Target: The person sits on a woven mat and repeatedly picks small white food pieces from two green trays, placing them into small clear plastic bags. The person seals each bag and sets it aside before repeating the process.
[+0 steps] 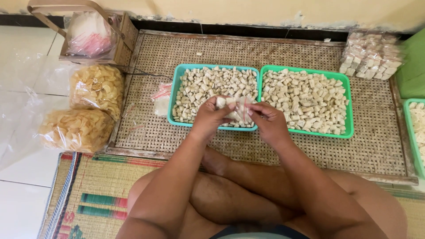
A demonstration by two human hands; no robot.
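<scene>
My left hand (211, 116) and my right hand (267, 119) meet over the front edge of a teal tray (177, 84) full of small pale snack pieces. Between them they hold a small clear plastic bag (234, 108) with several of the pale pieces in it. The fingers of both hands pinch the bag near its top. Beside it on the right stands a green tray (350, 106) heaped with the same pieces. Both trays rest on a woven rattan tray (367, 150).
Two big clear bags of yellow chips (95, 88) lie on the tiled floor at the left. A wooden basket (119, 40) with empty plastic bags stands at the back left. Filled small packets (369, 55) are stacked at the back right. My crossed legs rest on a striped mat (97, 186).
</scene>
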